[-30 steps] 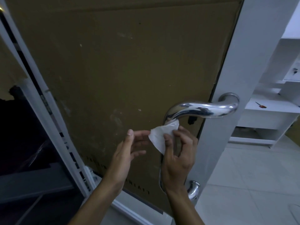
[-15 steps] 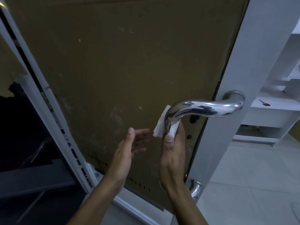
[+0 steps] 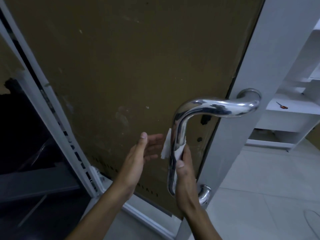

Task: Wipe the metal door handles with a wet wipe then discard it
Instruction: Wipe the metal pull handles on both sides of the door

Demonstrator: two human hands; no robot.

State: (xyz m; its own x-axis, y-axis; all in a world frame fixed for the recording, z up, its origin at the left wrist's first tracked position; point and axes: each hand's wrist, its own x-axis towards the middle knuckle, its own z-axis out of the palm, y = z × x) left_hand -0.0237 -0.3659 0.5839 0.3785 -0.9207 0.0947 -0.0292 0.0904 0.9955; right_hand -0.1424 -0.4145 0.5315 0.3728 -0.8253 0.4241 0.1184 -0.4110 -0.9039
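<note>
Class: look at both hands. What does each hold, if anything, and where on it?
The right hand holds the wet wipe wrapped round the metal door handle on its upright bar. The left hand is open, holding nothing.

At your three o'clock stands a white shelving unit [image 3: 292, 118] on a pale tiled floor [image 3: 259, 196] in dim light, while a dark opening [image 3: 26, 135] fills your nine o'clock.

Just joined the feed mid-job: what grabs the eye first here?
The shiny metal door handle at centre right, bending down along the brown door. The right hand grips a white wet wipe wrapped round its vertical bar, while the left hand hovers open beside it.
</note>
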